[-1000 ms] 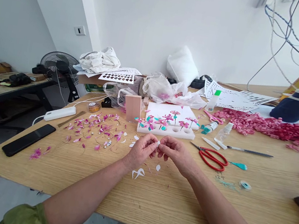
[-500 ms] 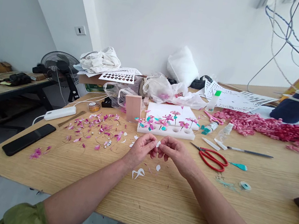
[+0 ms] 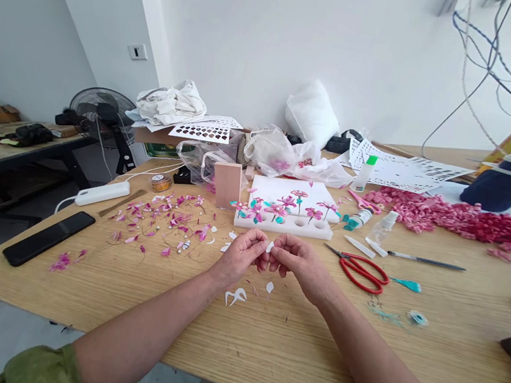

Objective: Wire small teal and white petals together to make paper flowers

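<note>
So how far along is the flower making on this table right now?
Done: several pink flowers stand in the white foam block. In hand: the left hand and right hand pinch a small white petal piece between them. Left: loose pink petals and white cutouts lie unassembled, and the block's front holes look unfilled.

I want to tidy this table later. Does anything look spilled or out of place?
Yes. Pink petals lie strewn loose over the table left of both hands, and white scraps lie below the left hand. The red scissors lie open.
</note>
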Demonstrator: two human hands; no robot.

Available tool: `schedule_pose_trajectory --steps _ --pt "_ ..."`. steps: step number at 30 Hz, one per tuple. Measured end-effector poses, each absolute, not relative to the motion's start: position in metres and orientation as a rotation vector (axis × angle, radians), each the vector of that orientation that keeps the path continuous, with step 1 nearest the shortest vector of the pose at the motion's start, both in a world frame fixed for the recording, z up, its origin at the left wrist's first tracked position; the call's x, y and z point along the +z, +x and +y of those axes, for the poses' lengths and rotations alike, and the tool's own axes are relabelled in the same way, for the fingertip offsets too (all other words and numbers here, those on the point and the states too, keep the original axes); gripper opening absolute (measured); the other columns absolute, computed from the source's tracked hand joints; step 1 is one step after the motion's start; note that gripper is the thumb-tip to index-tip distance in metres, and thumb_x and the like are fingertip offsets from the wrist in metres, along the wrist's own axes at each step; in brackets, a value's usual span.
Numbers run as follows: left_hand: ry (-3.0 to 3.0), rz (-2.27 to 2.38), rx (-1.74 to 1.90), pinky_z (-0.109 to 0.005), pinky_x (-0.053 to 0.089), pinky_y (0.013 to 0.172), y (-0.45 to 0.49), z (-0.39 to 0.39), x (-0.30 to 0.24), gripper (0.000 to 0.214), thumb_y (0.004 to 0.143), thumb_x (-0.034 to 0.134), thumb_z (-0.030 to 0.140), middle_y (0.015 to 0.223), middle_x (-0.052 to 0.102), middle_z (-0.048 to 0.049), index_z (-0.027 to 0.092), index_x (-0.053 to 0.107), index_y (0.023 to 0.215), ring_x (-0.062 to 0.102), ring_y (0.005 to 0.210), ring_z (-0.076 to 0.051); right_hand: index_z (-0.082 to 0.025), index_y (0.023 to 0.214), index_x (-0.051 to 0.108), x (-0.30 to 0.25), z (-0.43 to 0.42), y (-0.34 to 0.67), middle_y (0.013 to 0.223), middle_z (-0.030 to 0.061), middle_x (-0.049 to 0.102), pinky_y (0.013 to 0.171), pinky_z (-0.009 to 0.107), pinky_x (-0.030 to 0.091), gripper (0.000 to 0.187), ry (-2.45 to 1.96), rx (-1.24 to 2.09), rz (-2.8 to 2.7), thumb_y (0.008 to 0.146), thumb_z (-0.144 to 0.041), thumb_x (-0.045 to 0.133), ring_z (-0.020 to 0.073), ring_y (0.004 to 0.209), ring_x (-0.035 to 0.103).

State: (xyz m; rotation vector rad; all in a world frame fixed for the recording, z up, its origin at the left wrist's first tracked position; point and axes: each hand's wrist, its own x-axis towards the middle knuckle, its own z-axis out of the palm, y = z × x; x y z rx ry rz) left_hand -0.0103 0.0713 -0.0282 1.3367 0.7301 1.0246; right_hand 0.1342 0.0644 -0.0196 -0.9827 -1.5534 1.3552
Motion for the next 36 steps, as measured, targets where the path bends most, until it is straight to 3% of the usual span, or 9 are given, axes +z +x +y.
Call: schedule_pose_trajectory --steps 19,36 --pt "1.313 0.687 1.018 -0.021 0.036 0.051 -0.012 0.071 -0.03 0.025 0.074 0.051 0.04 0.057 0.05 0.0027 0.016 0.044 0.073 0.048 0.051 -0.008 -0.019 0.064 0.049 -0.019 0.065 0.135 0.056 -0.0013 0.055 0.048 0.023 0.037 0.016 -1.005 1.297 -1.58 0.072 -0.032 0.053 0.0098 0.049 0.046" --pt "1.529 0.876 1.104 -0.021 0.038 0.052 -0.011 0.066 -0.017 0.013 0.076 0.049 0.027 0.059 0.051 0.0022 0.015 0.047 0.073 0.047 0.051 -0.007 -0.019 0.065 0.047 -0.021 0.063 0.134 0.055 -0.0028 0.05 0.047 0.022 0.036 0.013 -1.103 1.108 -1.632 0.074 -0.029 0.049 0.0101 0.051 0.046"
